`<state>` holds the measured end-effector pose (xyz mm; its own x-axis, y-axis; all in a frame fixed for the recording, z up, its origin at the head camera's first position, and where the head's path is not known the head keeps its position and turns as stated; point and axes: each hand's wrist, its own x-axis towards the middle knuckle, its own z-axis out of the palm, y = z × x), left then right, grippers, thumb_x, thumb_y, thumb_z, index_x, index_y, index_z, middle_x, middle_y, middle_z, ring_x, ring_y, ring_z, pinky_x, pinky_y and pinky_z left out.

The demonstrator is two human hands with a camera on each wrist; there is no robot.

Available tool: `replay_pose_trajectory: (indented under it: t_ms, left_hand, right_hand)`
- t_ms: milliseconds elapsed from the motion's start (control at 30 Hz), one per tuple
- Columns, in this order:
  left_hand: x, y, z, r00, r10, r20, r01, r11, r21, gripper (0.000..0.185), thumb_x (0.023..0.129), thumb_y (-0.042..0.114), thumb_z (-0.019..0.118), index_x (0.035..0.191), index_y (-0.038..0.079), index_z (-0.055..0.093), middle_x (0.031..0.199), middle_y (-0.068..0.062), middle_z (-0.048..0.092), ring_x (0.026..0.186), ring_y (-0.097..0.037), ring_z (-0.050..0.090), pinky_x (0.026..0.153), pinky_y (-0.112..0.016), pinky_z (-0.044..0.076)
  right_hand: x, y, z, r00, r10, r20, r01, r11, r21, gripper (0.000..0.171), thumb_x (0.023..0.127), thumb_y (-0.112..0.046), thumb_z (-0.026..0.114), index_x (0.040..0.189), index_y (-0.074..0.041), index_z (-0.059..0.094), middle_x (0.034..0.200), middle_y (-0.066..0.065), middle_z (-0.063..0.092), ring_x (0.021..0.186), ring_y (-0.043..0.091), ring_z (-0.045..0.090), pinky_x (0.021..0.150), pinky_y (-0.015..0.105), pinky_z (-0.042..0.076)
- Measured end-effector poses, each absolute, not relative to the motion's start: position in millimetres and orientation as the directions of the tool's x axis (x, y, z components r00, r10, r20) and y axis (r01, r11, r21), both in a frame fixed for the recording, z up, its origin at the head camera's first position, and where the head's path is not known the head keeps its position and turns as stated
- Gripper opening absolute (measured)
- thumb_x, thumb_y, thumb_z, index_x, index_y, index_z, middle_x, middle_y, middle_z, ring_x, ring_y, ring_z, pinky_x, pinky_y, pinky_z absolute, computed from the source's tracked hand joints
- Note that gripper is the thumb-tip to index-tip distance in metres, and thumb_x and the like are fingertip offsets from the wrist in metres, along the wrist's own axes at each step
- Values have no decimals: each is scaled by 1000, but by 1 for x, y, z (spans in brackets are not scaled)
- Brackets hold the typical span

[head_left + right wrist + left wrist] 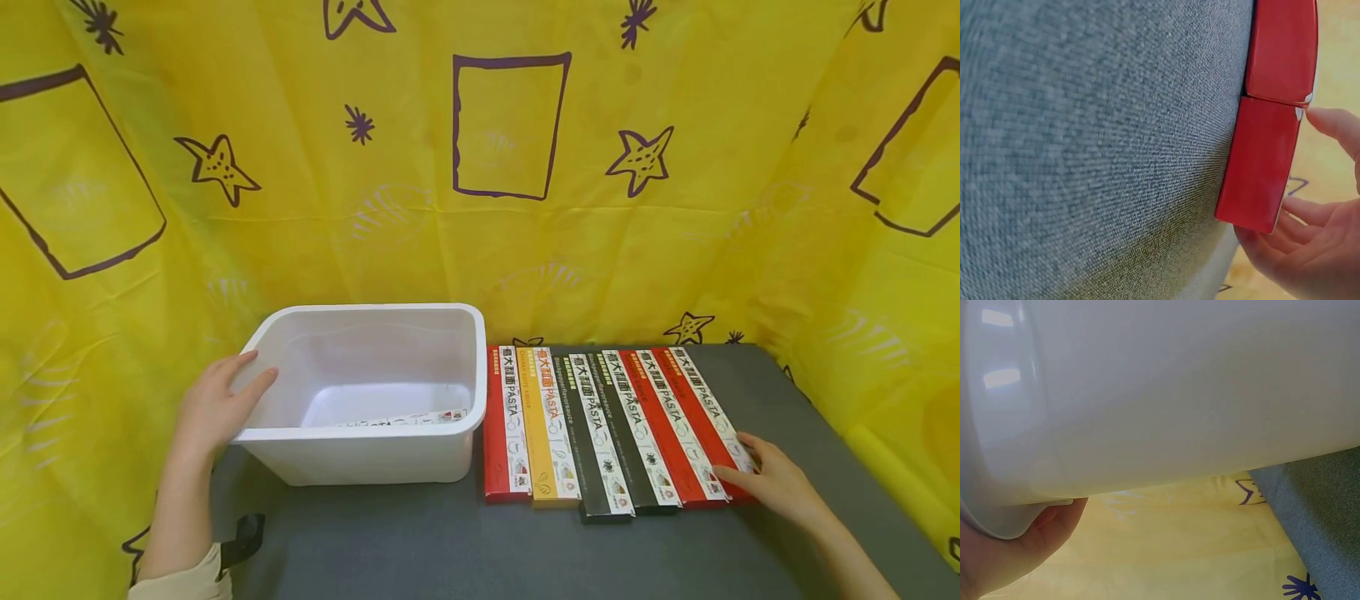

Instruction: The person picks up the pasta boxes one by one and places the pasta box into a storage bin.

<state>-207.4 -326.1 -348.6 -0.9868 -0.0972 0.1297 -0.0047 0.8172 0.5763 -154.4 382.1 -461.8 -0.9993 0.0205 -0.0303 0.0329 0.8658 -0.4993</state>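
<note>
The right hand [776,483] rests with relaxed, nearly straight fingers on the near end of the rightmost red pasta box [705,417], last in a row of boxes lying side by side on the grey table [450,550]. The left hand [217,408] lies spread against the left rim of the white bin [367,392], which stands just left of the row.

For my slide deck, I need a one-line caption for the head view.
Left hand rests on a white bin; right hand touches the rightmost red pasta box.
</note>
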Motion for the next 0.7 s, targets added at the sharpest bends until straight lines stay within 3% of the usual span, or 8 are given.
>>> replay_pose_trajectory:
  t_ms: [300, 700]
  left_hand:
    - [-207, -326, -348, -987, -94, 134, 0, 818, 575, 72, 100, 50, 43, 146, -5, 36, 144, -39, 29, 127, -60, 27, 97, -75, 23]
    - [-206, -326, -348, -985, -92, 144, 6, 825, 565, 71, 100, 48, 43, 145, -6, 37, 144, -39, 30, 127, -60, 28, 98, -74, 23]
  right_hand:
    - [-157, 385, -462, -998, 29, -56, 52, 873, -485, 85, 86, -40, 69, 131, 24, 35, 122, 44, 47, 103, 50, 54, 81, 58, 47]
    - [-163, 388, -469, -999, 25, 44, 4, 912, -411, 82, 79, -30, 74, 125, 27, 36, 113, 47, 47, 100, 56, 50, 82, 67, 43]
